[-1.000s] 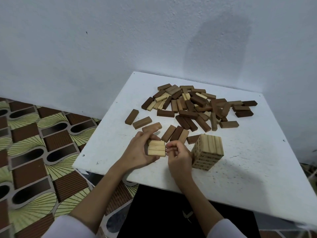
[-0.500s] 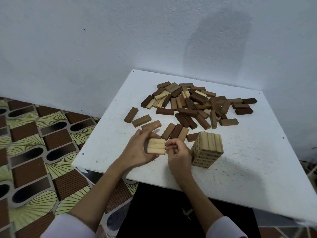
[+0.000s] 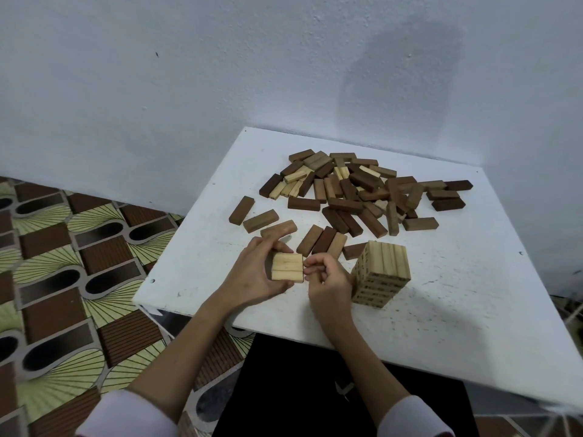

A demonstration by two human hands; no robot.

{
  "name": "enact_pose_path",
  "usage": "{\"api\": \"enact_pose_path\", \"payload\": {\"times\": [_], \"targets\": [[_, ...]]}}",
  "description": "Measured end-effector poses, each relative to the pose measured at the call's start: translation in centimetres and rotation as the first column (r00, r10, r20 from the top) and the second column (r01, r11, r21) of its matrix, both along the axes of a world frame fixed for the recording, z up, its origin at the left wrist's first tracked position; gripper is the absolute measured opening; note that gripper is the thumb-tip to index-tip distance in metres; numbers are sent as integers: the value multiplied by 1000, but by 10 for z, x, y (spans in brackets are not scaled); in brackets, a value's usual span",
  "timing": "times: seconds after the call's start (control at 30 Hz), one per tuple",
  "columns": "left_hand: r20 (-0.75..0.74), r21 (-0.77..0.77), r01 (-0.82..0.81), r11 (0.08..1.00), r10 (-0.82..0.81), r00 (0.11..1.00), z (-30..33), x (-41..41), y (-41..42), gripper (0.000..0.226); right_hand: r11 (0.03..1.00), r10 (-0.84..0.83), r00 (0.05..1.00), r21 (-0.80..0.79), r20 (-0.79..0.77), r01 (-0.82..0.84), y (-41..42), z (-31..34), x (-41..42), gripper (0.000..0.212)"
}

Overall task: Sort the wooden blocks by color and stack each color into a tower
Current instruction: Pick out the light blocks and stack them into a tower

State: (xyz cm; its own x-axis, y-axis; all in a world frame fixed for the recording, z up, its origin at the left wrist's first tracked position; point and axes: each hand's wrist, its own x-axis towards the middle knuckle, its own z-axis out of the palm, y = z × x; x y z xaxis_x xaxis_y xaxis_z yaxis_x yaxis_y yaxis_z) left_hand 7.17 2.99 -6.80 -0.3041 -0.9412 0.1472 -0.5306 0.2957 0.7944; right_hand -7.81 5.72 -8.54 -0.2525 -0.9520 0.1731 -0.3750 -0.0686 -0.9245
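Note:
A set of three light wooden blocks (image 3: 287, 267) lies side by side at the near left of the white table (image 3: 457, 298). My left hand (image 3: 252, 272) grips this set from the left, thumb at its near edge and fingers at its far edge. My right hand (image 3: 328, 279) has curled fingers whose tips touch the set's right end. A tower of light blocks (image 3: 380, 274) stands just right of my right hand. A mixed pile of dark, mid-brown and light blocks (image 3: 356, 190) covers the far middle of the table.
Three loose brown blocks (image 3: 262, 219) lie left of the pile, and three more (image 3: 321, 241) lie just beyond my hands. A wall rises close behind the table. Patterned floor (image 3: 63, 263) lies to the left, past the table's left edge.
Both hands stay around the set of three light blocks. My right fingertips have closed in against its right end. The view has shifted slightly.

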Motion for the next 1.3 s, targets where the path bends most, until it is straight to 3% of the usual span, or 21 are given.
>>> {"api": "enact_pose_path", "payload": {"times": [0.13, 0.3, 0.47, 0.53, 0.63, 0.7, 0.83, 1.07, 1.3], "targets": [[-61, 39, -11, 999, 13, 998, 4, 0, 0, 86, 999, 21, 999, -29, -42, -22, 0, 1, 2, 22], [-323, 199, -62, 978, 125, 938, 19, -2, 6, 74, 993, 85, 991, -68, -105, -93, 2, 16, 9, 20], [-359, 148, -136, 980, 181, 915, 48, 0, 5, 77, 976, 204, 977, -69, -58, -208, 5, 63, 13, 31], [-376, 103, -128, 987, 157, 913, 64, -4, 6, 80, 970, 233, 968, -44, -89, -238, 3, 82, 6, 38], [-417, 51, -46, 998, 63, 907, 84, -14, 8, 84, 946, 324, 946, 0, -9, -324, 4, 112, -17, 50], [-405, 22, 4, 1000, 5, 914, 92, -25, 9, 86, 916, 402, 916, -23, 0, -402, 8, 127, -40, 51], [-298, 4, 114, 993, -108, 948, 101, -58, 8, 91, 905, 417, 880, 9, -227, -426, 16, 134, -86, 60], [-121, -17, 259, 966, -260, 958, 95, -109, 3, 95, 946, 323, 912, 78, -254, -313, 26, 119, -134, 66], [-58, -50, 269, 962, -272, 961, 84, -117, 4, 90, 952, 306, 913, 100, -271, -289, 30, 105, -145, 67]]}}
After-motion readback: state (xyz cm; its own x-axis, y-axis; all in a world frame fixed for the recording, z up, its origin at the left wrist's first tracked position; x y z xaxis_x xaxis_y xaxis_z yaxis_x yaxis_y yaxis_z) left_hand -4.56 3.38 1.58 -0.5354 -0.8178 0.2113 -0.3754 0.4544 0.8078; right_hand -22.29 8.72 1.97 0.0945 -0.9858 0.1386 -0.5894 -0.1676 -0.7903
